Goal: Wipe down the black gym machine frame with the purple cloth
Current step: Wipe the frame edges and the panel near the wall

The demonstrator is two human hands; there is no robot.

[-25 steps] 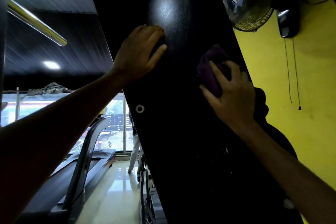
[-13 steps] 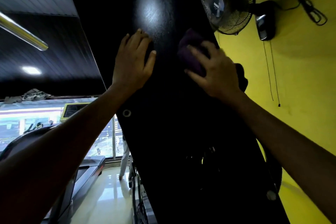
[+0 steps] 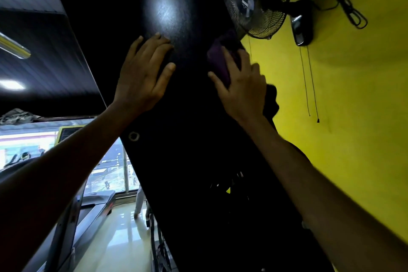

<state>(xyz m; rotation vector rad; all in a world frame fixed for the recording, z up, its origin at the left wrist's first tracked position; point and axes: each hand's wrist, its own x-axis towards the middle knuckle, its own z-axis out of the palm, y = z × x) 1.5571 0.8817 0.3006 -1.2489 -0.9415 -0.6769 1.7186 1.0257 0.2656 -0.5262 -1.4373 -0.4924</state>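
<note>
- Right hand (image 3: 241, 86) is pressed against the black gym machine frame (image 3: 187, 161), with its fingers laid over the purple cloth (image 3: 218, 59) and bent round it, so that the cloth is held between hand and frame.
- Only the upper and left parts of the cloth are seen, bunched beyond the fingertips and beside the thumb; the rest is hidden under the hand.
- The cloth is placed near the right edge of the frame, just below the wall fan (image 3: 257, 0).
- Left hand (image 3: 143, 77) is laid flat on the frame with straight, spread fingers, and nothing is held in it.
- The left hand is set apart from the cloth, a strip of bare frame being seen between the two hands, which lie at about the same height.
- A bright patch of reflected light (image 3: 164, 11) is seen on the frame just above the left fingertips.
- A small round fitting (image 3: 133, 136) is seen on the frame's left edge, below the left wrist.
- A yellow wall (image 3: 353, 117) is seen to the right, and a treadmill (image 3: 88, 216) is seen at the lower left on a glossy floor.
</note>
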